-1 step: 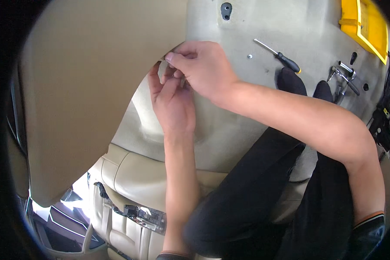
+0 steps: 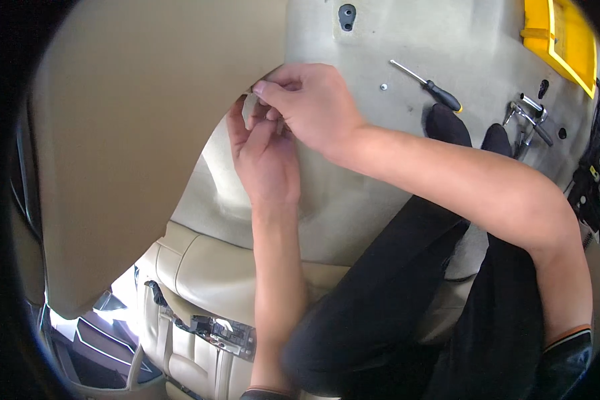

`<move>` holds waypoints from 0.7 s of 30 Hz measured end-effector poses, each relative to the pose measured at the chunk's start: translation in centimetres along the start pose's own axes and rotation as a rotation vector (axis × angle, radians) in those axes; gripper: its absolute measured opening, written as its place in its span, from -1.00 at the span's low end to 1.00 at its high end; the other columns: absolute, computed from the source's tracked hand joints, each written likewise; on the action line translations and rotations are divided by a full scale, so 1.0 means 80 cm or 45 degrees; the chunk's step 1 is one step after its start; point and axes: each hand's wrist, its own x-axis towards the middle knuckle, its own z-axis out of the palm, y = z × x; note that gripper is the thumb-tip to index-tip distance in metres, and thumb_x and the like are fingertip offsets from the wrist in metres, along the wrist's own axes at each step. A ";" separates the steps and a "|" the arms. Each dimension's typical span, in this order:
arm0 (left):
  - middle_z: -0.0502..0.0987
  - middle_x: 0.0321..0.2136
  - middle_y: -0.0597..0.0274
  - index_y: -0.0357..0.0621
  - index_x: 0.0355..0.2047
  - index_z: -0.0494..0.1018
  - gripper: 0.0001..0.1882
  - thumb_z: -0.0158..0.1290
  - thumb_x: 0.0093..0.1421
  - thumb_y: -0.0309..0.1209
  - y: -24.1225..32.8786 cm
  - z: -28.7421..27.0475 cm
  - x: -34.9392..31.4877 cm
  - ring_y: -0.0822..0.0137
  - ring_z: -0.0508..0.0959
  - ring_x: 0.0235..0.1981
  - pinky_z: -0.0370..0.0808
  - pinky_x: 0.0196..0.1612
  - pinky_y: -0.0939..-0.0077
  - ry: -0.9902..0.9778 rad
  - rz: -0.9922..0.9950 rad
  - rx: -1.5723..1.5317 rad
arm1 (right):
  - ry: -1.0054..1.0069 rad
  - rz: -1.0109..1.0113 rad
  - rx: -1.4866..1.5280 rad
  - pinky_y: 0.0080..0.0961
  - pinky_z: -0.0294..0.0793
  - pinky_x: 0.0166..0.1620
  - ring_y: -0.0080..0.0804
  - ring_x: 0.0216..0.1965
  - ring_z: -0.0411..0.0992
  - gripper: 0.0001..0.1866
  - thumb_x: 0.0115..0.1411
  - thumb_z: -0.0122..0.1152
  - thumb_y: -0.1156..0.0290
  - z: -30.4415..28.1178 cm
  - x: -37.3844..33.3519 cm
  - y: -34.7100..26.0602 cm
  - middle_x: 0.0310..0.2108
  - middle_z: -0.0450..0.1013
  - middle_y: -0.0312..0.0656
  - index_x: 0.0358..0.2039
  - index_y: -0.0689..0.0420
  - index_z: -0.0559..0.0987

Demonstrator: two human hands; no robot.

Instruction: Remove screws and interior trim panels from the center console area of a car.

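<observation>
A large smooth beige panel [image 2: 140,133] fills the left side, its curved edge running up toward the top middle. My right hand [image 2: 320,110] is closed at that edge, thumb and forefinger pinching its rim. Just below it, my left hand [image 2: 267,160] has its palm turned up. The left fingers are curled at the same edge, partly tucked behind it. A thin pale strip [image 2: 250,108] shows between the hands, and I cannot tell what it is. What the left fingers hold, if anything, is hidden.
On the grey carpet [image 2: 353,220] lie a black-handled screwdriver [image 2: 428,87], a small round fastener [image 2: 383,87] and a ratchet wrench [image 2: 530,121]. A yellow bin [image 2: 560,47] stands at the upper right. Below are a beige leather seat [image 2: 213,263] and a switch panel [image 2: 225,333]. My legs [image 2: 393,273] are folded at the lower right.
</observation>
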 end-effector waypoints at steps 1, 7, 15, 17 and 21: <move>0.31 -0.09 0.10 -0.17 0.22 -0.02 -0.39 -0.27 0.12 -0.68 -0.001 0.000 0.000 0.29 0.35 -0.07 0.35 0.09 0.31 -0.011 0.013 -0.011 | -0.026 0.019 -0.098 -0.54 0.42 -0.42 -0.53 -0.48 0.42 -0.79 0.21 0.12 0.44 -0.001 0.001 0.000 -0.49 0.52 -0.19 -0.27 0.35 0.57; 0.29 -0.02 0.05 -0.14 0.25 -0.07 -0.36 -0.28 0.13 -0.69 0.002 0.000 0.002 0.25 0.35 0.01 0.34 0.12 0.28 -0.009 0.009 0.009 | -0.013 -0.023 0.020 -0.56 0.43 -0.42 -0.52 -0.47 0.44 -0.78 0.21 0.11 0.46 0.001 0.001 0.004 -0.48 0.52 -0.16 -0.28 0.38 0.56; 0.25 0.05 -0.02 -0.13 0.27 -0.11 -0.35 -0.28 0.15 -0.67 -0.001 0.001 -0.001 0.17 0.32 0.10 0.32 0.16 0.23 0.021 -0.010 0.064 | -0.025 -0.067 -0.081 -0.57 0.45 -0.40 -0.47 -0.49 0.48 -0.79 0.20 0.12 0.45 -0.002 0.002 0.008 -0.48 0.52 -0.12 -0.31 0.38 0.56; 0.25 0.06 -0.03 -0.13 0.27 -0.11 -0.35 -0.29 0.15 -0.67 -0.001 0.002 -0.001 0.16 0.31 0.12 0.31 0.16 0.24 0.010 -0.002 0.069 | -0.025 -0.073 -0.125 -0.58 0.45 -0.39 -0.47 -0.50 0.48 -0.79 0.20 0.12 0.44 0.000 0.002 0.007 -0.48 0.52 -0.11 -0.32 0.39 0.56; 0.32 -0.03 0.07 -0.11 0.20 0.09 -0.39 -0.21 0.11 -0.72 -0.001 0.001 0.000 0.35 0.37 -0.11 0.35 0.04 0.38 0.034 -0.023 -0.057 | 0.014 -0.090 -0.135 -0.57 0.47 -0.38 -0.46 -0.48 0.50 -0.78 0.20 0.11 0.46 0.002 0.004 0.014 -0.49 0.51 -0.08 -0.31 0.42 0.53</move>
